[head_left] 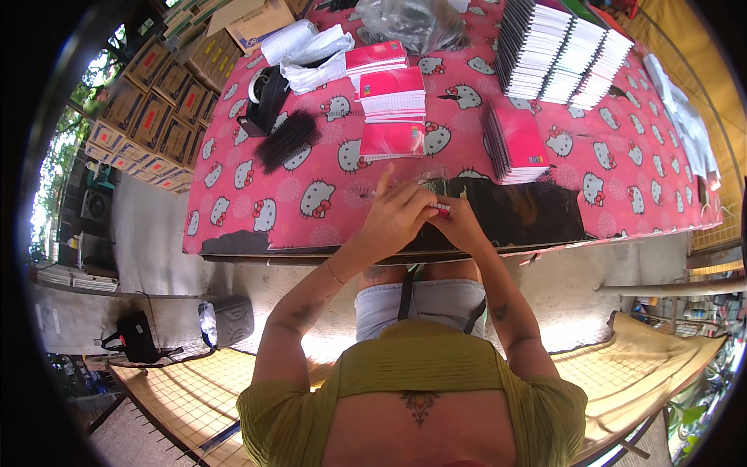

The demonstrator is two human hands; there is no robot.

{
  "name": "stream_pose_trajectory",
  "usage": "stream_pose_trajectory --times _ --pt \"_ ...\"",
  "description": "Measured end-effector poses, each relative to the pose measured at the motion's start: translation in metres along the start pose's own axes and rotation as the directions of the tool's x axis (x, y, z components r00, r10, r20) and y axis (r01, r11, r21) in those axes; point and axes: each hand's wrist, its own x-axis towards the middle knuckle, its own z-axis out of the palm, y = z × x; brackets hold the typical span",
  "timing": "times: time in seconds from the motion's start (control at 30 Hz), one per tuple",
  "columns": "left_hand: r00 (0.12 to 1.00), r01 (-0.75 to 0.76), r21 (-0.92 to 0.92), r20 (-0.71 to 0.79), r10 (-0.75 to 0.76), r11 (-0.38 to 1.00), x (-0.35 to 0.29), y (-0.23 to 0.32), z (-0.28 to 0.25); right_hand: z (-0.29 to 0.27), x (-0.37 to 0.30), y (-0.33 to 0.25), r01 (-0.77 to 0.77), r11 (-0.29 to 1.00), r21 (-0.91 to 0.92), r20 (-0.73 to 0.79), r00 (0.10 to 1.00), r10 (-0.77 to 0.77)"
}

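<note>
Both my hands meet over the near edge of the table. Between them is a pink-and-white notebook (440, 208), seen edge-on and mostly hidden by fingers. My left hand (395, 214) pinches it from the left, index finger pointing up and away. From the right, my right hand (461, 226) closes its fingers on the same notebook. Just beyond stand stacks of small pink notebooks (391, 140) with white pages. Another pink stack (517, 144) with black coil edges is to the right. A pile of black binding coils (288, 142) lies to the left.
The table wears a pink cat-print cover (319, 198) with a torn dark patch (529, 214). A black tape dispenser (266, 100), white plastic wrap (315, 54) and a clear bag (412, 27) lie farther off. Tall notebook stacks (556, 58) stand at far right, cardboard boxes (156, 101) at left.
</note>
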Motion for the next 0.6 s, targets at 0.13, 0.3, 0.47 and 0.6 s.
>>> stream_pose_trajectory --times 0.13,0.3,0.47,0.6 --pt "0.990 0.058 -0.063 -0.122 -0.066 0.996 0.012 0.012 -0.006 -0.003 0.001 -0.009 0.080 0.997 0.010 -0.028 0.996 -0.079" --pt "0.999 0.007 -0.026 -0.040 -0.008 1.000 0.006 0.002 -0.002 -0.044 -0.011 -0.033 0.220 0.973 -0.064 -0.013 0.975 -0.221" --pt "0.993 -0.020 -0.090 -0.116 0.010 0.996 0.005 0.002 0.003 -0.065 -0.008 -0.037 0.054 0.998 0.044 0.061 0.996 -0.057" --pt "0.992 -0.030 -0.052 -0.123 0.023 0.998 0.004 0.004 0.003 -0.068 -0.002 -0.034 0.002 0.999 0.040 0.130 0.992 -0.008"
